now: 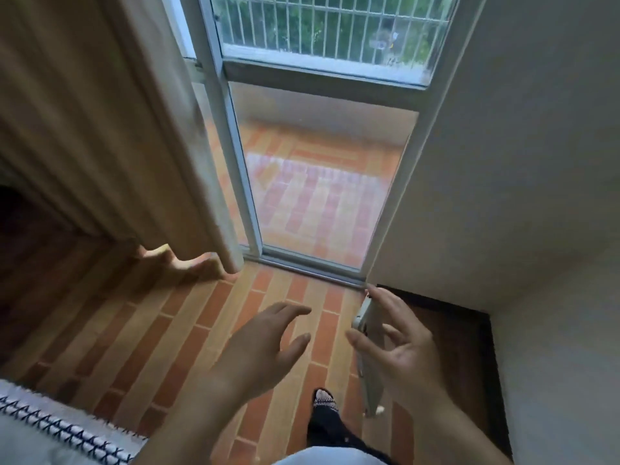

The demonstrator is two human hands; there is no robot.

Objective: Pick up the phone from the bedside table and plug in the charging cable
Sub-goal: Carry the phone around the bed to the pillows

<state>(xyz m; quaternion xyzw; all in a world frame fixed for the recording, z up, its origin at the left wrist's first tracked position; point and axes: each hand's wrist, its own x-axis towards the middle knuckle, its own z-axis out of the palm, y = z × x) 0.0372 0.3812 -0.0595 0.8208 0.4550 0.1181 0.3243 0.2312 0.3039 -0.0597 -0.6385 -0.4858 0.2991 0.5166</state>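
My right hand (406,354) grips a pale phone (367,325) edge-on, thumb on its left side and fingers behind it, low right in the head view. My left hand (268,344) hovers just left of the phone, fingers spread and curled, holding nothing and not touching it. No charging cable and no bedside table are in view.
A glass balcony door (318,182) with a pale frame stands ahead. A beige curtain (110,135) hangs at left, pooling on the brick-pattern floor (188,333). A white wall (523,169) closes the right, with a dark mat (463,347) below. Patterned bedding (50,427) lies lower left. My foot (325,414) is beneath.
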